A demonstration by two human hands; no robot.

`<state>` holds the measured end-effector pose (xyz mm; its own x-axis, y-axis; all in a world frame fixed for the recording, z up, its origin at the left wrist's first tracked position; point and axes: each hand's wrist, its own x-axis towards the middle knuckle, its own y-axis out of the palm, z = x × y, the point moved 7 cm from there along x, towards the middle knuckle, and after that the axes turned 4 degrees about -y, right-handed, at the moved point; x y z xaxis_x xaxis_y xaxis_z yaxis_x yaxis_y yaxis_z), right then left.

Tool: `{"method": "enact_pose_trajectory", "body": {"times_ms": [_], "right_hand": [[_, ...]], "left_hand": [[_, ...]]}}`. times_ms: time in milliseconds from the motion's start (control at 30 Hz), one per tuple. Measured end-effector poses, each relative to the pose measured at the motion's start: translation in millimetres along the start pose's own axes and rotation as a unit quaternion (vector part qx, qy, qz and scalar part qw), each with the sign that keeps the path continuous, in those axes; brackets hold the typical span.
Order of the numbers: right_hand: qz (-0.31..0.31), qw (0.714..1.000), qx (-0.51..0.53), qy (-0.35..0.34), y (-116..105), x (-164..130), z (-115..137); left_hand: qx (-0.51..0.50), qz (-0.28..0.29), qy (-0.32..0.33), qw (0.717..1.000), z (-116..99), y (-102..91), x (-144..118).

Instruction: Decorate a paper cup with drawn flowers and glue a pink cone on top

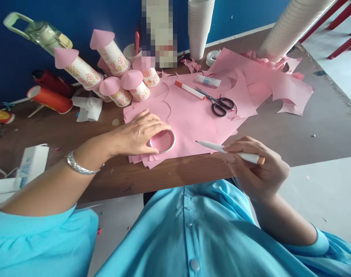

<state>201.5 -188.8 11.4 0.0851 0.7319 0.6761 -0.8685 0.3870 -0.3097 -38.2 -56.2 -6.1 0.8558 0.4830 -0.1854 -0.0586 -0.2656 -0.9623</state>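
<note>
My left hand [143, 132] grips a thin-walled round ring [173, 143] that sits on a stack of pink paper sheets [193, 130]. Pink shows inside the ring; whether it is a tape roll I cannot tell. Just right of the sheets, my right hand [258, 165] is closed around a white marker [213, 146] with an orange end. The marker's bare tip points left toward the ring, apart from it. Curved outlines show on the sheet beyond my left hand. Black-handled scissors [220, 104], an orange-capped marker [189, 90] and a small white tube [208, 80] lie on the paper.
Several paper-cup towers with pink cone tops [106, 54] stand at the back left, by a green bottle [45, 34]. Stacked white cups [199, 30], a tape roll [212, 57] and cut pink scraps [293, 90] are behind. A red cylinder [51, 99] lies left.
</note>
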Motion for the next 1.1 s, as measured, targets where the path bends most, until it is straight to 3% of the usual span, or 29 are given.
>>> {"method": "enact_pose_trajectory", "body": {"times_ms": [200, 400, 533, 800, 1100], "right_hand": [[0.061, 0.996, 0.038, -0.058, 12.6, 1.9, 11.7], [0.146, 0.985, 0.027, -0.086, 46.6, -11.0, 28.7], [0.177, 0.974, 0.018, -0.140, 69.3, -20.3, 40.0], [0.236, 0.922, -0.063, -0.301, 105.0, -36.0, 59.8], [0.244, 0.880, -0.173, -0.369, 132.9, -36.2, 75.0]], "left_hand": [[-0.050, 0.003, 0.003, 0.999, 8.0, 3.9, 1.3], [-0.076, 0.009, -0.011, 0.997, 17.5, 10.0, 0.5], [-0.099, 0.013, -0.001, 0.995, 21.0, 14.7, 1.4], [-0.115, -0.002, 0.006, 0.993, 21.8, 22.3, 1.4], [-0.126, 0.010, -0.018, 0.992, 25.7, 27.7, 8.5]]}}
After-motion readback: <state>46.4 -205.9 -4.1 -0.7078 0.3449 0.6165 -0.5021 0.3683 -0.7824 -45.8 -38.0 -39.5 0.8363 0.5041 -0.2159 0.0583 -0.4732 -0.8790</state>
